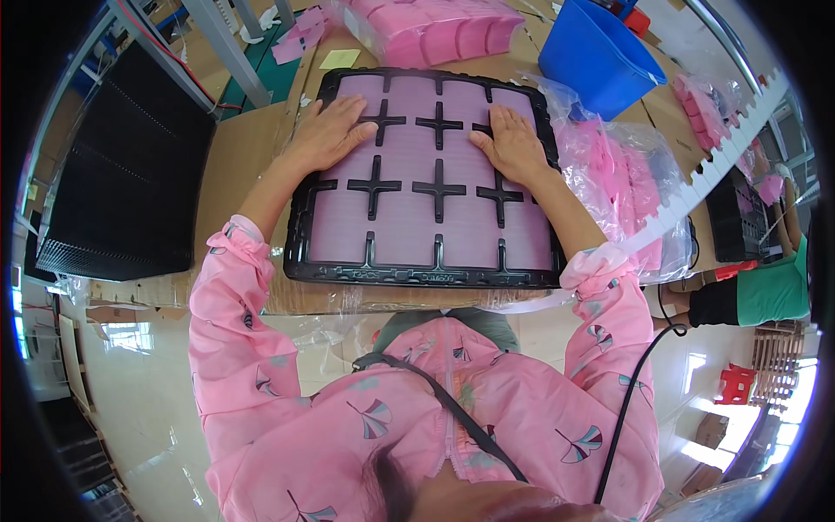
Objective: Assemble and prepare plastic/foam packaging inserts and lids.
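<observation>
A black plastic tray (417, 276) with raised cross-shaped dividers lies before me on a cardboard-covered table. Pink sheet material (409, 213) fills the spaces between its crosses. On the tray's far left part rests my left hand (331, 135), palm down, fingers stretched out and thumb apart. My right hand (513, 146) lies flat on the far right part in the same way, its fingers pointing away from me. Both palms touch the pink surface, and neither hand grips anything. Pink sleeves cover my forearms up to the wrists.
Beyond the tray sits a plastic-wrapped bundle of pink foam (435, 30). A blue bin (600, 56) stands at the far right, near clear bags with pink pieces (622, 170). Black stacked trays (130, 165) rise at left. A white toothed strip (709, 170) crosses the right side. A person in green (770, 287) is farther right.
</observation>
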The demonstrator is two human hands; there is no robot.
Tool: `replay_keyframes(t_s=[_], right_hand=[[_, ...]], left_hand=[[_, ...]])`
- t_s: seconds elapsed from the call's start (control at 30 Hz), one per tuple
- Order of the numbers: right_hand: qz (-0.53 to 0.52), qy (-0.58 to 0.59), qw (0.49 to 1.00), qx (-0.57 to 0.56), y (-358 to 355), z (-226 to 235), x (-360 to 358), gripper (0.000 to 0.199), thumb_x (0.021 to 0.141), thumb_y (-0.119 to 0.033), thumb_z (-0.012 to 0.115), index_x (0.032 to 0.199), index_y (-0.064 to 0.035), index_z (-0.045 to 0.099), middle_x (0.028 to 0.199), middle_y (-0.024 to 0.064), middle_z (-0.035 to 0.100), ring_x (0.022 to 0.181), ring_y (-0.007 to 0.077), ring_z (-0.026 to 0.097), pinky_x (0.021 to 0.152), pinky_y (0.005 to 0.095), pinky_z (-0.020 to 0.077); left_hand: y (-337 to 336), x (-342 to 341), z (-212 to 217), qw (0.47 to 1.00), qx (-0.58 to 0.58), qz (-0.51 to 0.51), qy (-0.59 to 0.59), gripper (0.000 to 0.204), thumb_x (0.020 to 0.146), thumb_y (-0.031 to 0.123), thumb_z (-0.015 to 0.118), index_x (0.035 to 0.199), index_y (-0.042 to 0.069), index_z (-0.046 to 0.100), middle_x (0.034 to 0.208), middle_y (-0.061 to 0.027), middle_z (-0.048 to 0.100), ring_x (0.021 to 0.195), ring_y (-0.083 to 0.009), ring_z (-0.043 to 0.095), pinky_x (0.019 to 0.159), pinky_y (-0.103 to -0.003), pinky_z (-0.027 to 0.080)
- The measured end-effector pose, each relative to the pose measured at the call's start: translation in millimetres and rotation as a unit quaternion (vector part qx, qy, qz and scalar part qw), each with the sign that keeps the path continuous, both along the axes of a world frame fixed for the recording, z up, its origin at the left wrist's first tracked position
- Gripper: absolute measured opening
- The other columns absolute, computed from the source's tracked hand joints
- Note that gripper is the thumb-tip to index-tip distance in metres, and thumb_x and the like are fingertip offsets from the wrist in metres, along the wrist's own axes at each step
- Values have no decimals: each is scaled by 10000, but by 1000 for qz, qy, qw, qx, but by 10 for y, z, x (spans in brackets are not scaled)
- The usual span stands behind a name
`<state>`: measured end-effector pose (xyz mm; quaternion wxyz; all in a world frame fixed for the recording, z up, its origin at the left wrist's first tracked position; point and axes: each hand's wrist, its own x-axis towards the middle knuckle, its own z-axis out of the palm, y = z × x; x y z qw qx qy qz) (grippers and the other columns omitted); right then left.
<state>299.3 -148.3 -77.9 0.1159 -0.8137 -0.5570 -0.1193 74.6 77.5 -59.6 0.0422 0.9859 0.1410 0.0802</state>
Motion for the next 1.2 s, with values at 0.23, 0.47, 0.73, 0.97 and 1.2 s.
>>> replay_keyframes(t_s=[0.23,0.47,0.73,0.97,1.2], right_hand=[[-35,40,995,-84,38,97,52,747,878,-549,352,1240,102,400,1328,269,359,1264,372,313,1061,385,229],[-29,40,994,-102,73,61,259,794,880,-584,296,1267,106,370,1352,281,316,1284,390,266,1070,396,207],[-24,12,994,-109,211,22,451,799,879,-600,269,1258,93,389,1342,278,334,1274,396,281,1058,435,214],[-57,-16,991,-117,148,58,391,790,877,-608,249,1269,63,392,1357,228,347,1290,339,285,1042,514,198],[-89,-26,981,-169,57,130,385,781,880,-610,226,1295,35,376,1385,189,329,1308,301,273,1041,535,180]], left_hand=[[-36,27,15,1000,22,11,14,709,889,571,288,1296,-1,387,1366,-169,362,1285,-299,307,1054,-465,206],[6,163,-2,999,28,-24,-3,773,881,589,290,1262,-77,386,1341,-217,372,1273,-315,320,1047,-401,252],[133,358,22,999,6,5,40,829,873,626,247,1291,-84,339,1368,-239,315,1294,-331,280,1071,-361,229],[86,367,55,996,50,50,62,866,849,669,221,1326,-47,314,1407,-185,283,1323,-287,240,1080,-406,189],[52,332,98,993,64,67,68,971,786,752,194,1285,-62,368,1360,-189,348,1302,-279,279,1064,-503,133]])
